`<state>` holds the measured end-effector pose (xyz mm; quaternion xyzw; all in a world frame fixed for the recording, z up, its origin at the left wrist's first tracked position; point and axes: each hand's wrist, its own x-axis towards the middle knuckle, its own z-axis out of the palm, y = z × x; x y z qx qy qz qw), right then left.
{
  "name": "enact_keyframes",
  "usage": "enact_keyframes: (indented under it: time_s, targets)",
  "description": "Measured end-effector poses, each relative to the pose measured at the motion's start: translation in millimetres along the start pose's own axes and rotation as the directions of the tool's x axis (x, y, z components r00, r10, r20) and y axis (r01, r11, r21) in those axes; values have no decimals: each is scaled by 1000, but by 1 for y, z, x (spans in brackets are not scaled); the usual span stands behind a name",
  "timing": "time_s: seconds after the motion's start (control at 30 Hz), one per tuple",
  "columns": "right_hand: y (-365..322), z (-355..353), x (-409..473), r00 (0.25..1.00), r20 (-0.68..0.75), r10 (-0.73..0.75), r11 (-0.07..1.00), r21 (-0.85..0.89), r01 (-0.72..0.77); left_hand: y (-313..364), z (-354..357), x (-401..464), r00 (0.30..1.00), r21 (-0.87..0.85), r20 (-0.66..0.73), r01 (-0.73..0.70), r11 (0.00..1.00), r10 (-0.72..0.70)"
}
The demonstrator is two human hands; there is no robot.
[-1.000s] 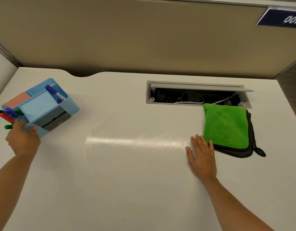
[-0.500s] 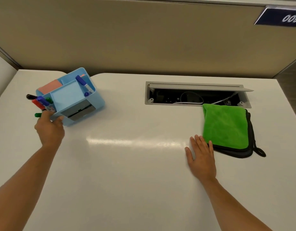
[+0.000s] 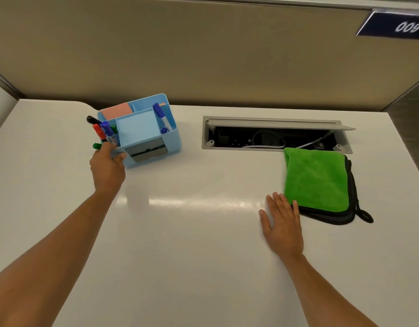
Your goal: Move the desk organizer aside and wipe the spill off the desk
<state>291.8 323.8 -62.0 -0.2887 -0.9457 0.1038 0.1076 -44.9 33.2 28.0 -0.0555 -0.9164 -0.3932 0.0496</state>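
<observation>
A light blue desk organizer [image 3: 142,128] with markers and a pink pad in its compartments stands at the back of the white desk [image 3: 192,244], left of centre. My left hand [image 3: 107,168] grips its near left corner. A folded green cloth with a black edge [image 3: 316,182] lies at the right. My right hand [image 3: 283,224] rests flat on the desk with fingers spread, its fingertips touching the cloth's near left corner. No spill shows on the glossy surface.
An open grey cable hatch [image 3: 277,134] with wires inside is sunk into the desk behind the cloth. A beige partition wall [image 3: 203,55] closes the back, with a dark number plate [image 3: 402,25] at top right.
My left hand has carried the organizer from the desk's far left edge rightward and toward the back. My right hand and the cloth have stayed in place.
</observation>
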Motion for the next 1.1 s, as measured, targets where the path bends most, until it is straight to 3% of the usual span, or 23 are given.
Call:
enact_keyframes:
  time_s: [0.57, 1.1]
  targets:
    - [1, 1, 0, 1000, -4, 6, 1000, -1, -6, 32, 47, 6, 984, 42, 149, -105, 994, 98]
    - [-4, -3, 1, 1000, 9, 13, 1000, 16, -14, 27, 37, -7, 979, -3, 201, -28, 1000, 28]
